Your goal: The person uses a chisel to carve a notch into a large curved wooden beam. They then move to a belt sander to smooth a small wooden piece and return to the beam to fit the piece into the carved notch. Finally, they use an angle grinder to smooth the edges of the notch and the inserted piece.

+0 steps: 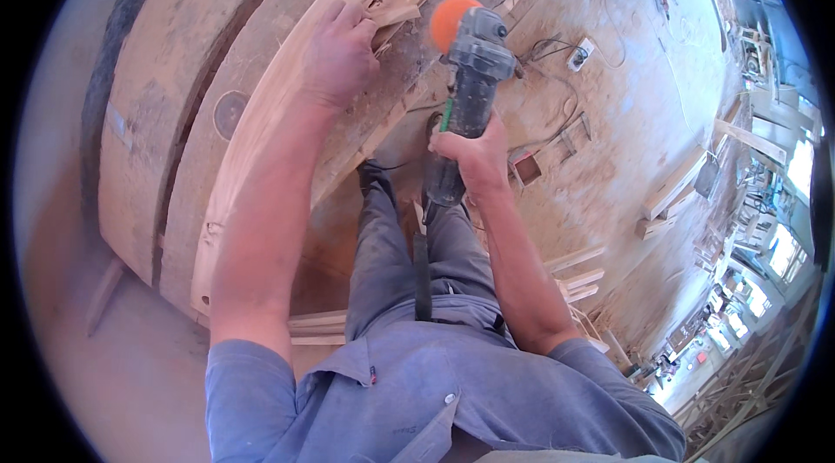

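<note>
My right hand (477,154) is wrapped round the body of a dark angle grinder (477,72), which I hold up with its head pointing away from me. An orange round disc (452,21) sits on the grinder's head, raised to the right of the workbench and apart from the wood. My left hand (341,59) has its fingers curled over the inner edge of a long pale wooden board (261,128). Just past those fingers, the board shows a dark knot hole (375,1), and a small wood piece (397,16) juts out at the edge.
Under the board lies a thick-planked workbench (165,72) with a dark gap between planks. On the dusty floor are a white power strip (581,54) with cables, a small red box (526,169) and wooden offcuts (674,189). Wood strips (578,276) lie beside my right forearm.
</note>
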A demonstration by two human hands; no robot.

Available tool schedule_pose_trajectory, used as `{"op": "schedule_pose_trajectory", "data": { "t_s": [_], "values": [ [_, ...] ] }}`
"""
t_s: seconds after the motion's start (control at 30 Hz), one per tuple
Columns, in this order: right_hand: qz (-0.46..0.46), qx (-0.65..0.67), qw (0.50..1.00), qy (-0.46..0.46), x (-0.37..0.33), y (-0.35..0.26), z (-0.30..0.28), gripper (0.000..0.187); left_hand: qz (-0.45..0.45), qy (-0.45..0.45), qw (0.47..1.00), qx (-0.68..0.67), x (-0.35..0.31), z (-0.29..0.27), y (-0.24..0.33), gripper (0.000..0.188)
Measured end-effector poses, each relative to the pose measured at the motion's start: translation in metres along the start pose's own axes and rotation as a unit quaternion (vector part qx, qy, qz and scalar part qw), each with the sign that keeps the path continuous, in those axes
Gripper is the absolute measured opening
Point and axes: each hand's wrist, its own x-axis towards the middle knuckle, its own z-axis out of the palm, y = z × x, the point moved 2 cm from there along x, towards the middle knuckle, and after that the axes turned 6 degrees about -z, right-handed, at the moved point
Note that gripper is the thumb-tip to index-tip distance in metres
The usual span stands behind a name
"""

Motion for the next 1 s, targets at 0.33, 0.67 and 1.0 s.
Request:
{"op": "schedule_pose_trajectory", "data": {
  "t_s": [0.33, 0.67, 1.0],
  "values": [
    [0.056, -0.027, 0.998, 0.014, -0.037, 0.007, -0.078, 0.047, -0.433, 0.182, 0.862, -0.191, -0.103, -0.012, 0.086, 0.024],
    [0.047, -0.026, 0.998, -0.017, -0.04, -0.001, -0.112, 0.045, -0.631, 0.268, 0.71, -0.162, -0.104, -0.006, 0.087, 0.02],
    [0.04, -0.052, 0.997, -0.043, -0.034, -0.026, -0.127, 0.043, -0.686, 0.379, 0.517, -0.343, -0.089, 0.012, 0.073, 0.014]
  ]
}}
